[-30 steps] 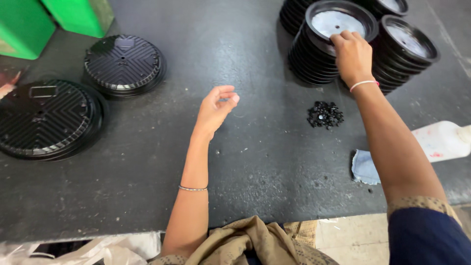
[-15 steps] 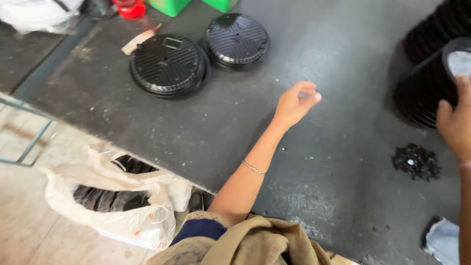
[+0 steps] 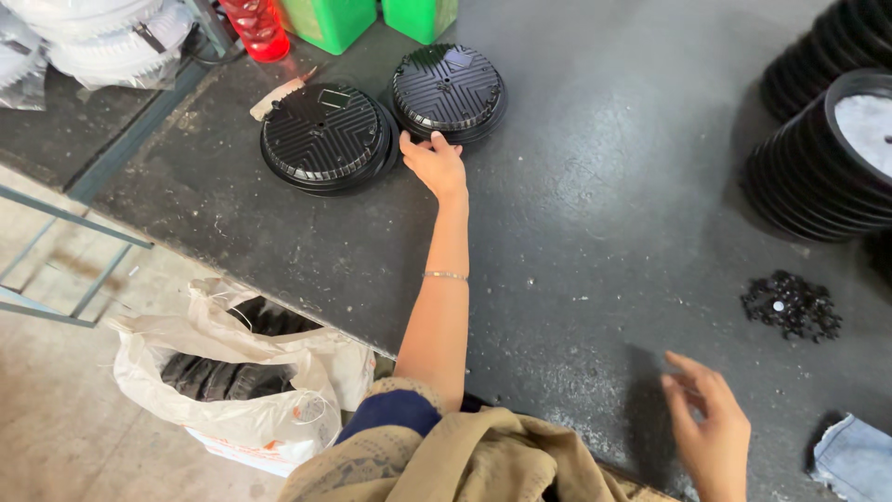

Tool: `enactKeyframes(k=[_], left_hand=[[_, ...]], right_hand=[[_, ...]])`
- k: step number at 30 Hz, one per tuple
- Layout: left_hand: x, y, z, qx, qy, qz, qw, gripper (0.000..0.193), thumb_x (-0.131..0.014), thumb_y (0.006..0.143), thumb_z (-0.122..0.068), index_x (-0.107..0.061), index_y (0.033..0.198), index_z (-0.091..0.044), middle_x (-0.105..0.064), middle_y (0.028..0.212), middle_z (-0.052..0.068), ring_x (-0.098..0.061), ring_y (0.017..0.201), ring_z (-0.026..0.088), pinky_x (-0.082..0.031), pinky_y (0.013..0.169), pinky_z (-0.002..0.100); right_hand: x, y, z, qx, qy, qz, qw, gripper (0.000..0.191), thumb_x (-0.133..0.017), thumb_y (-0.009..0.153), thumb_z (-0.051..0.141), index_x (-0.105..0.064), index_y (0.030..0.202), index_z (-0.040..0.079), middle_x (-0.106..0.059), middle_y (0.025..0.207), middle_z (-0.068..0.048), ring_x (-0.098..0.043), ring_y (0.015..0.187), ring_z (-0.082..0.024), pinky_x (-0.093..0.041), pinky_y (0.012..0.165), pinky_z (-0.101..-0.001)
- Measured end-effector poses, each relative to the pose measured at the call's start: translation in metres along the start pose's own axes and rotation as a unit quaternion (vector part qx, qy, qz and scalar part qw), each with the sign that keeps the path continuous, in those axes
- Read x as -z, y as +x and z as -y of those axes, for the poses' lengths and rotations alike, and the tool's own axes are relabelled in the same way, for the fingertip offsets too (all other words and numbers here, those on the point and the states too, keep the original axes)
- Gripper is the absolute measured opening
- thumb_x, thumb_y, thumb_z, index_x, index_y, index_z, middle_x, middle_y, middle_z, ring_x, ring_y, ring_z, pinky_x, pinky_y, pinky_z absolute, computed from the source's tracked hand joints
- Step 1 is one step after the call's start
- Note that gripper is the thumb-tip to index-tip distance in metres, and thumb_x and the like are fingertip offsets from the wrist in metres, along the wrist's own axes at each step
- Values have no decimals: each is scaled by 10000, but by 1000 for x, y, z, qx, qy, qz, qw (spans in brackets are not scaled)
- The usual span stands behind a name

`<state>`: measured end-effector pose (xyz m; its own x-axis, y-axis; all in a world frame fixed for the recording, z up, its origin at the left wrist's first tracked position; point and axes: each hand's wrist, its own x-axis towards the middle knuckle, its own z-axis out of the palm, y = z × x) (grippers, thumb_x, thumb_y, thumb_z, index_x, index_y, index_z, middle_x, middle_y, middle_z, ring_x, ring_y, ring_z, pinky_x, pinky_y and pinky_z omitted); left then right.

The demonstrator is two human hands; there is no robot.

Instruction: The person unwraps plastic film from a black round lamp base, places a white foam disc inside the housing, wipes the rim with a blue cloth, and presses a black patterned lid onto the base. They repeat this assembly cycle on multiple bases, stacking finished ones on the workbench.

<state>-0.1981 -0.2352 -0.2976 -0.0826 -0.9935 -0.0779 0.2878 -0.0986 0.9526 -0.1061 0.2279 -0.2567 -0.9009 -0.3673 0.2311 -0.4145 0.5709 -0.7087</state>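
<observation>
My left hand reaches far across the dark table, fingers spread, touching the near edges of two stacks of round black ribbed plastic discs: a larger stack on the left and a smaller stack behind. It grips nothing. My right hand hovers low at the near right, fingers apart and empty. A small heap of tiny black parts lies to its upper right.
Tall stacks of black round housings stand at the far right. Green containers and a red one sit at the back. A white sack of black parts rests on the floor. A blue cloth lies at the near right.
My left hand has stretched forward to the two disc stacks. My right hand left the tall stack at the right and dropped toward the near table edge. The view swung left.
</observation>
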Motion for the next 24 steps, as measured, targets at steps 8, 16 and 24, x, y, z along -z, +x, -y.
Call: enactKeyframes(k=[8,16,24], left_hand=[[21,-2,-9,8,42,88,995,734,-537,942,50,-247,1614,-1,-644,1002,193,-628,638,189,-658,597,353],[113,-57,-13,115,113,388,907,683,-544,965,2,-301,1594,-107,-542,943,74,-593,652,128,-635,627,324],[158,-133,-52,-40,245,468,848,518,-666,962,-101,-595,1467,-193,-457,1047,44,-524,720,98,-621,647,277]], right_hand=[[5,-26,-1,-36,39,15,998,296,-682,931,67,-723,1222,95,-734,1048,-76,-739,922,-154,-561,847,-284],[-26,8,24,10,114,13,993,266,-682,947,82,-712,1211,69,-735,1075,-76,-722,876,-157,-567,796,-273],[-59,29,6,-125,373,31,919,421,-565,1026,173,-526,1393,-29,-675,1258,-90,-704,1012,-166,-597,864,-328]])
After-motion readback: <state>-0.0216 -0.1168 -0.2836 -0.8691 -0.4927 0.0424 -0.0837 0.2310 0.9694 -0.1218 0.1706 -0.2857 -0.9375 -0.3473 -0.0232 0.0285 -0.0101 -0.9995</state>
